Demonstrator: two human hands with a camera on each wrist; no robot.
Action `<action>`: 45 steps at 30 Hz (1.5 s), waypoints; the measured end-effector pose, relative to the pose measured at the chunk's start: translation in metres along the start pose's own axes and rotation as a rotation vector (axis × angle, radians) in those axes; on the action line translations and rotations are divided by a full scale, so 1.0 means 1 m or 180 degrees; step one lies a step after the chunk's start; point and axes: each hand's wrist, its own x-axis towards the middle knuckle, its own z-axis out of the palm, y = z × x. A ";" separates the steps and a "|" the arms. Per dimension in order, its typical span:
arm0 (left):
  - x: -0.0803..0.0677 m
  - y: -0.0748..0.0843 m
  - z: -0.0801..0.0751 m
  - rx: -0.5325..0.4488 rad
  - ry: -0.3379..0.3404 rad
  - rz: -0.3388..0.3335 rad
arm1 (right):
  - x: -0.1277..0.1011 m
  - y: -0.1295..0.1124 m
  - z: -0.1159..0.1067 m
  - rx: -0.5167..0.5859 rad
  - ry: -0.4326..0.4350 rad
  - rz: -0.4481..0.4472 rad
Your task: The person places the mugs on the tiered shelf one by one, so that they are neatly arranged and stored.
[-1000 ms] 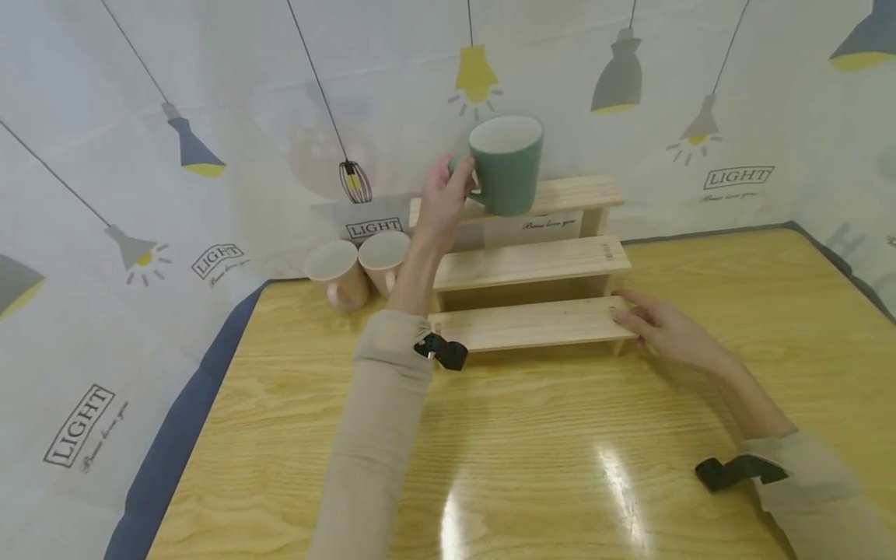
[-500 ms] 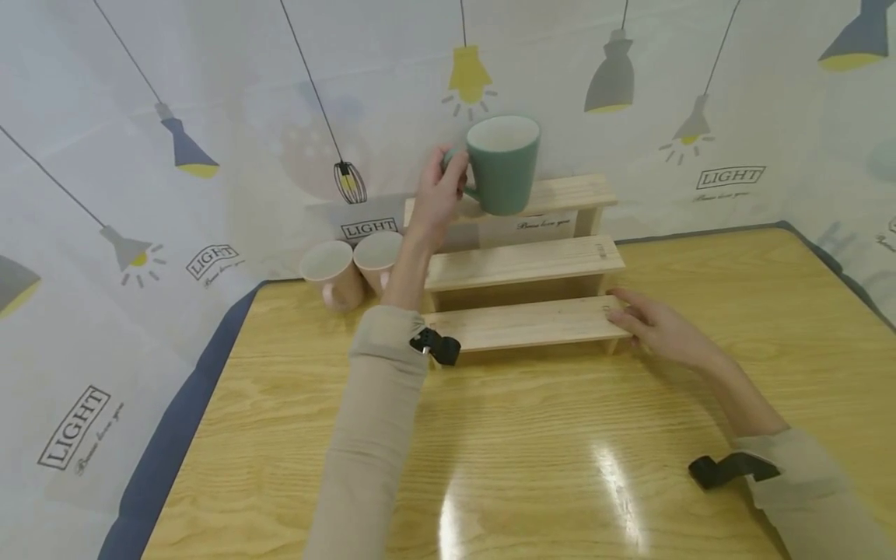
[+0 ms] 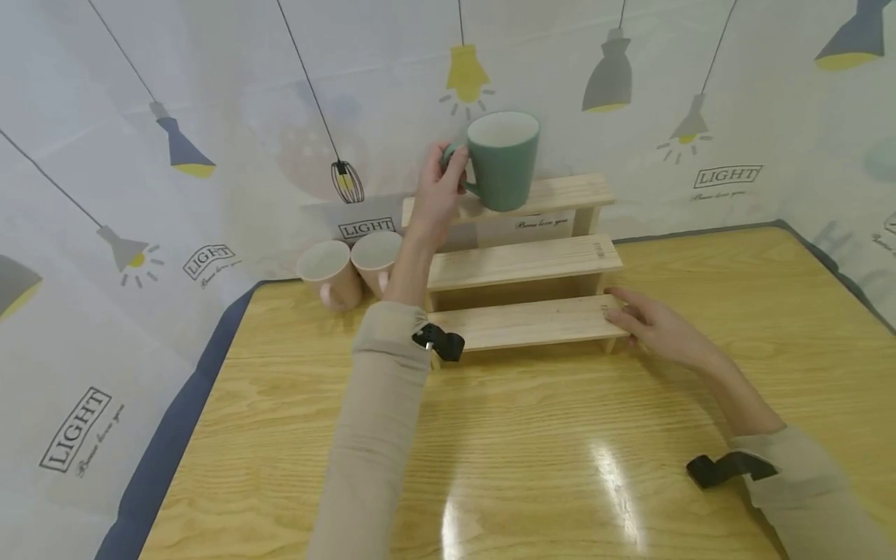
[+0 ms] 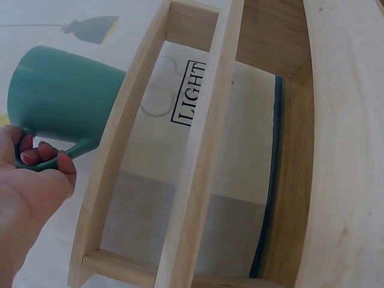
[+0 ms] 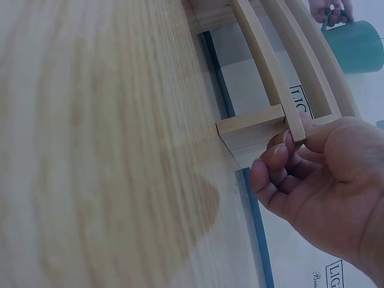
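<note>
A green mug (image 3: 502, 163) with a pale inside is upright at the top board of a three-step wooden rack (image 3: 521, 263). My left hand (image 3: 441, 187) grips it by the handle, fingers curled through the loop in the left wrist view. Whether the mug's base touches the top board (image 4: 129, 120) I cannot tell. At the rack's lower right, my right hand (image 3: 654, 327) holds the end of the lowest board (image 3: 532, 323) between thumb and fingers. The right wrist view shows those fingers curled round the board's end (image 5: 295, 123).
Two pink mugs, one farther left (image 3: 330, 274) and one beside the rack (image 3: 376, 259), stand on the wooden table (image 3: 532, 435), partly behind the left forearm. A wall covering printed with lamps (image 3: 231, 140) rises right behind the rack.
The head view has shifted slightly. The green mug sits a touch higher against the top board than half a second ago. Both hands keep their holds, and the rack stays put.
</note>
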 end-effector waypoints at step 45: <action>-0.008 0.011 -0.016 0.0217 0.0511 -0.0159 | -0.001 -0.001 0.001 0.0046 0.0009 -0.0022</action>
